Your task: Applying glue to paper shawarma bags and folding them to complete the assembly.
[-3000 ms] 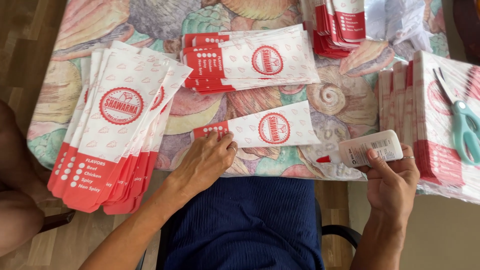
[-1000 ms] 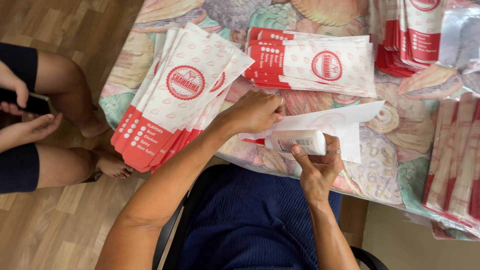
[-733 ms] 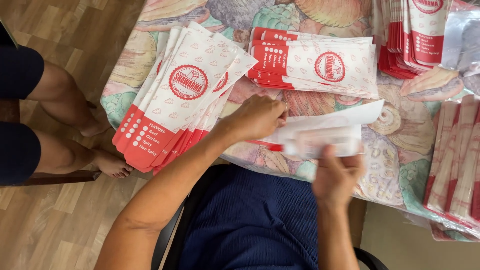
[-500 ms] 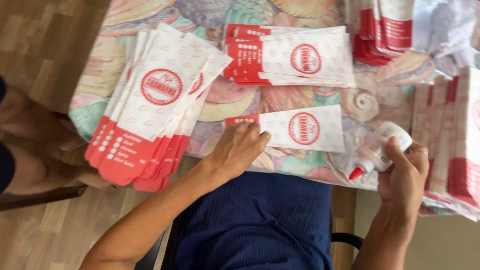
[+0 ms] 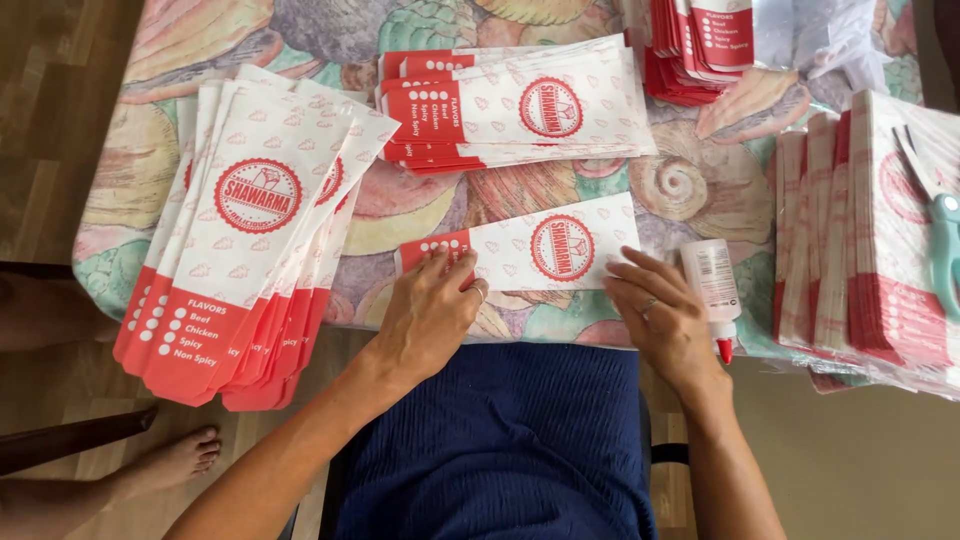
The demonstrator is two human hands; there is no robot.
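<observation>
White and red paper sleeve (image 5: 530,252) lying flat at centre frame on the shell-patterned tablecloth (image 5: 690,185), left hand (image 5: 430,315) spread open pressing its red end, right hand (image 5: 662,318) open with fingertips on its white end, glue bottle (image 5: 711,285) lying just right of that hand.

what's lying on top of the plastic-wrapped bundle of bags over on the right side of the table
A pair of scissors with teal handles lies on the wrapped bundle, blades pointing away from the person. The frame edge cuts off the bundle's far right, so anything there is unseen.
</observation>
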